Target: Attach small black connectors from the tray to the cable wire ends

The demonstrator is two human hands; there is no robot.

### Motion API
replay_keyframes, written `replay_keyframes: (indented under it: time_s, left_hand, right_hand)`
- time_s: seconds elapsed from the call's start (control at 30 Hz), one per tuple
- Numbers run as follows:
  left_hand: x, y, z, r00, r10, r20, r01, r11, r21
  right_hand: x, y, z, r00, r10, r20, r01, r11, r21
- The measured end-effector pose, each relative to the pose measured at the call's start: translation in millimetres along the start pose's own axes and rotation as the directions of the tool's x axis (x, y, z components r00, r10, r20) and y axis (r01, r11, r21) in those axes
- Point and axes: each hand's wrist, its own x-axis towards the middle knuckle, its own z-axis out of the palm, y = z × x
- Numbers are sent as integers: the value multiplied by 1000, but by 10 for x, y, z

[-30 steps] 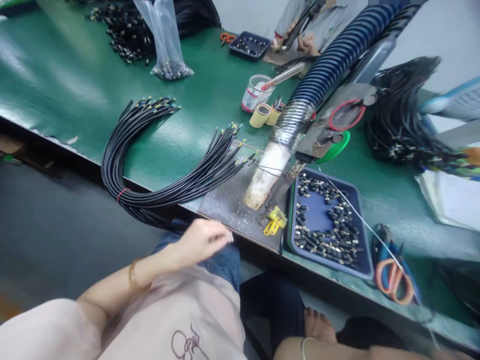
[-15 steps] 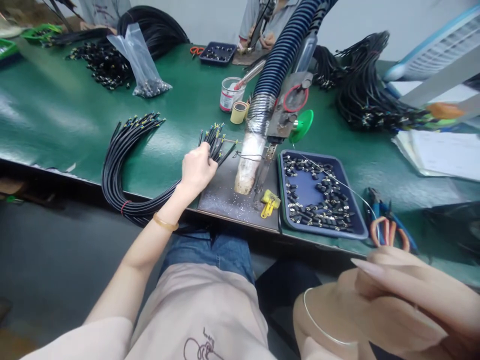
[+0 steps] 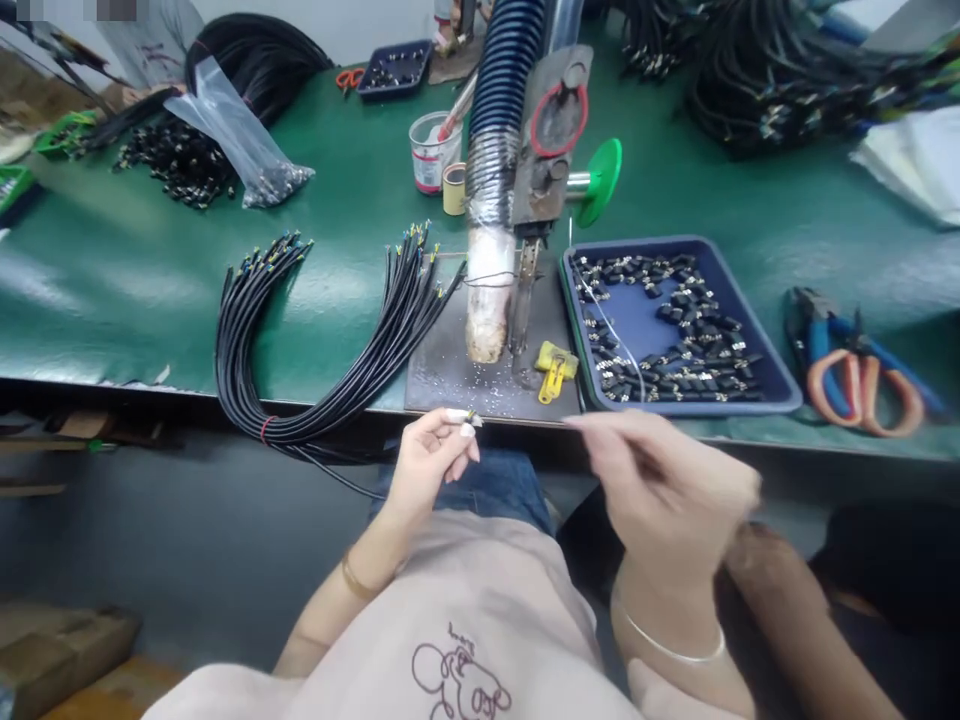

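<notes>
My left hand [image 3: 439, 455] is closed in a pinch on the end of a black cable [image 3: 356, 488], in front of the table edge. The cable runs back towards the curved bundle of black cables [image 3: 315, 410], tied with a red band, whose stripped ends show coloured wires. My right hand [image 3: 664, 480], smeared by motion, has thumb and forefinger pressed together just right of the left hand. A thin silvery solder wire [image 3: 611, 325] comes down from the green spool [image 3: 604, 182] and passes behind its knuckles. Its fingertips hide the wire's end.
A soldering iron [image 3: 525, 300] and a taped blue hose [image 3: 491, 220] hang over a dark board [image 3: 442, 350]. Right of them are a blue tray [image 3: 784, 395] of black connectors, pliers [image 3: 855, 360] and another person's forearm [image 3: 787, 600]. A yellow clip [image 3: 555, 370] lies near the edge.
My left hand has left the bundle's stripped ends and come down to the table edge with one cable end. My right hand has moved left towards it, the solder wire following.
</notes>
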Motion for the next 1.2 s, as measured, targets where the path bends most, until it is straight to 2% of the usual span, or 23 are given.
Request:
replay_keyframes:
  time_s: [0.1, 0.23, 0.37, 0.5, 0.67, 0.83, 0.93, 1.1, 1.2]
  left_hand:
    - [75, -50, 44, 994, 101, -44, -96, 990, 105]
    - [69, 39, 132, 983, 181, 38, -185, 953, 242]
    - [43, 76, 168, 977, 173, 121, -204, 924, 325]
    - [41, 55, 158, 974, 151, 170, -204, 913, 352]
    - [59, 41, 138, 966, 127, 224, -195, 929, 314]
    - [106, 86, 103, 946, -23, 322, -41, 981, 189]
    - [138, 113, 80, 920, -76, 384, 18, 988, 152]
    - [152, 94, 50, 909, -69, 412, -1, 986, 166]
    - [137, 75, 42, 912, -23, 410, -68, 976, 205]
  right_hand:
    - [-16, -38, 144, 990, 28, 139, -41, 995, 89]
    - [-71, 13, 269, 953, 179, 244, -234, 948, 217]
    - [-127, 67, 355, 914, 249, 321, -352, 879, 321]
    - [-147, 86, 385, 901, 293, 320, -404, 836, 370]
    - [-148, 102, 366, 897, 304, 319, -416, 825, 383]
    - [-130, 143, 328, 865, 299, 404, -464, 783, 414]
    - [-124, 152, 313, 870, 283, 405, -450, 791, 414]
    - [-125, 150, 299, 904, 228, 361, -365, 852, 376]
    - [-115, 168, 274, 930, 140, 339, -258, 906, 335]
